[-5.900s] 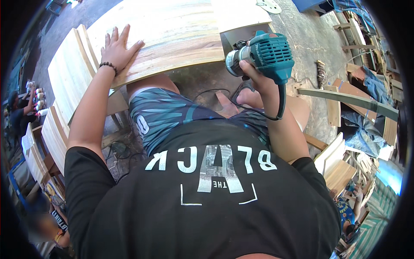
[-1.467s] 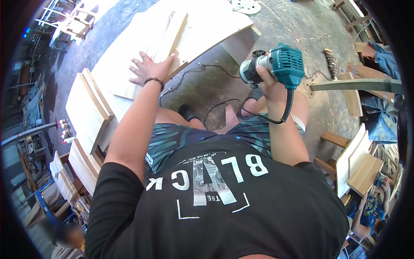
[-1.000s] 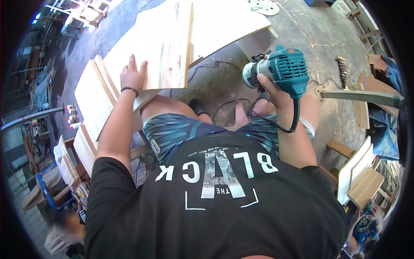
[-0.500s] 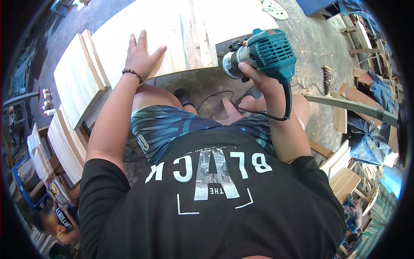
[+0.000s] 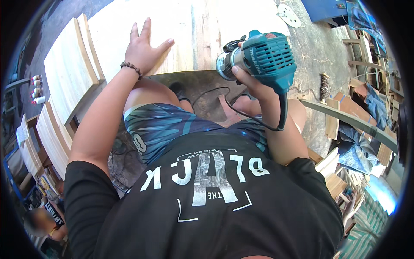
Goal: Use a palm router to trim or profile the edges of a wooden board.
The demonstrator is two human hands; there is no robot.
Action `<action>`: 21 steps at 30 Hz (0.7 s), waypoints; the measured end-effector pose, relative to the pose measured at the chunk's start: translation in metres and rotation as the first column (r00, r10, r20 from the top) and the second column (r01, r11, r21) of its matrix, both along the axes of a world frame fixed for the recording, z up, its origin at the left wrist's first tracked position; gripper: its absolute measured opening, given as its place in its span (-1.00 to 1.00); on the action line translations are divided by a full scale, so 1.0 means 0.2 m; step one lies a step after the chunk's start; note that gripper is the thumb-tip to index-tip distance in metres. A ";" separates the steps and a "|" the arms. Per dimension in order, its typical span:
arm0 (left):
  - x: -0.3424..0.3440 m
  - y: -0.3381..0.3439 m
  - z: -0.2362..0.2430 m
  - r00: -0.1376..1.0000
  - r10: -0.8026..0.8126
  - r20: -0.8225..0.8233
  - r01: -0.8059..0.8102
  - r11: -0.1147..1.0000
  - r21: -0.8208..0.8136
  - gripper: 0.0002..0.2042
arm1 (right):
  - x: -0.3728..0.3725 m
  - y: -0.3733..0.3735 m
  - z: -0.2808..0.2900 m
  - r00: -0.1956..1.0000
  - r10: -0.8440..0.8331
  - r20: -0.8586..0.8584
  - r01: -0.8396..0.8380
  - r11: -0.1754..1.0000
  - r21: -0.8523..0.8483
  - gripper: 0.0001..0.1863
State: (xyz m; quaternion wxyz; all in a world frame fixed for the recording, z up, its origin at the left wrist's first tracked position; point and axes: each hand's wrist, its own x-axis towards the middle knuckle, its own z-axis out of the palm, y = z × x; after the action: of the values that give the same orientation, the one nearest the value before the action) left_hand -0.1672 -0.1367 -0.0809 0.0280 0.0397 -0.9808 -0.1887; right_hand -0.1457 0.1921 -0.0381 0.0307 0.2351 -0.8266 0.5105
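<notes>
My left hand [image 5: 145, 55], a beaded bracelet at its wrist, lies flat with fingers spread on a pale wood panel [image 5: 181, 32] in front of me. In my right hand [image 5: 254, 82] is a teal trim router [image 5: 272, 57] with a silver base. It is tilted on its side, with the base toward the left, at the panel's near right edge. I cannot tell whether the base touches the wood. The fingers behind the router are mostly hidden. From its rear a black power cord [image 5: 282, 113] hangs and loops past my legs.
A white perforated sanding disc [image 5: 289, 15] lies beyond the router. More wood panels [image 5: 71, 71] stand at the left, near several small bottles [image 5: 37, 90]. A wooden beam [image 5: 353, 123] juts in from the right by blue cloth [image 5: 355, 149]. Another person [image 5: 47, 222] is at the lower left.
The router has shifted left relative to the panel, and its base now covers the panel's near corner. My left hand stays flat on the wood. The whole view has shifted slightly.
</notes>
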 end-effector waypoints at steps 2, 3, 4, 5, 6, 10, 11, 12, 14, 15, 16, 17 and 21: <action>-0.01 -0.01 0.00 1.000 0.014 0.021 -0.013 1.000 -0.027 0.01 | 0.01 -0.03 0.01 0.998 -0.020 0.064 0.022 0.999 -0.024 -0.41; -0.01 -0.01 0.00 1.000 -0.010 0.009 0.010 0.999 -0.037 0.05 | 0.01 -0.05 0.02 0.981 -0.062 0.185 0.063 0.998 -0.002 -0.41; -0.01 -0.01 0.01 1.000 0.012 0.022 -0.011 0.999 -0.048 0.05 | 0.01 -0.07 0.03 0.999 -0.038 0.015 0.036 0.994 0.105 -0.41; -0.01 -0.02 0.01 1.000 -0.003 0.015 0.004 0.998 -0.055 0.07 | 0.01 -0.08 0.04 0.997 -0.054 0.061 0.046 0.991 0.129 -0.41; -0.01 -0.02 0.01 1.000 -0.029 0.003 0.029 0.998 -0.050 0.08 | 0.01 -0.08 0.04 0.968 -0.086 0.235 0.055 0.990 0.132 -0.41; -0.01 -0.02 0.01 0.999 -0.037 -0.005 0.036 0.997 -0.069 0.11 | -0.05 -0.11 0.05 0.997 -0.069 0.044 0.061 0.986 0.152 -0.37; -0.01 -0.02 0.02 0.999 -0.035 0.012 0.035 0.997 -0.064 0.11 | -0.08 -0.12 0.04 0.997 -0.063 0.048 0.058 0.994 0.093 -0.37; -0.01 -0.02 0.02 0.999 -0.045 0.018 0.046 0.998 -0.050 0.12 | -0.11 -0.13 0.03 0.997 -0.057 0.054 0.055 0.998 0.034 -0.37; -0.01 -0.02 0.04 0.998 -0.036 0.045 0.038 0.998 -0.046 0.11 | -0.19 -0.14 0.02 0.995 -0.041 0.092 0.049 0.994 -0.094 -0.39; -0.01 -0.02 0.04 0.997 -0.054 0.047 0.055 0.998 -0.025 0.11 | -0.23 -0.15 0.02 0.991 -0.056 0.119 0.066 0.994 -0.089 -0.38; -0.01 -0.02 0.05 0.997 -0.041 0.061 0.043 0.999 -0.031 0.11 | -0.27 -0.16 0.01 0.992 -0.046 0.118 0.061 0.990 -0.129 -0.39; -0.01 -0.02 0.06 0.998 -0.043 0.049 0.045 0.999 -0.024 0.12 | -0.31 -0.17 0.00 0.992 -0.037 0.118 0.057 0.984 -0.168 -0.40; -0.01 -0.01 0.07 0.997 -0.048 0.063 0.050 0.999 -0.017 0.16 | -0.48 -0.20 0.00 0.998 -0.031 -0.063 0.023 0.993 -0.114 -0.53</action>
State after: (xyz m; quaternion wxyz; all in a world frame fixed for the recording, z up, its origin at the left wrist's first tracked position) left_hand -0.1700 -0.1390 -0.0678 -0.0071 0.0213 -0.9836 -0.1789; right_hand -0.2419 0.1528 -0.0390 0.0776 0.2381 -0.7979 0.5483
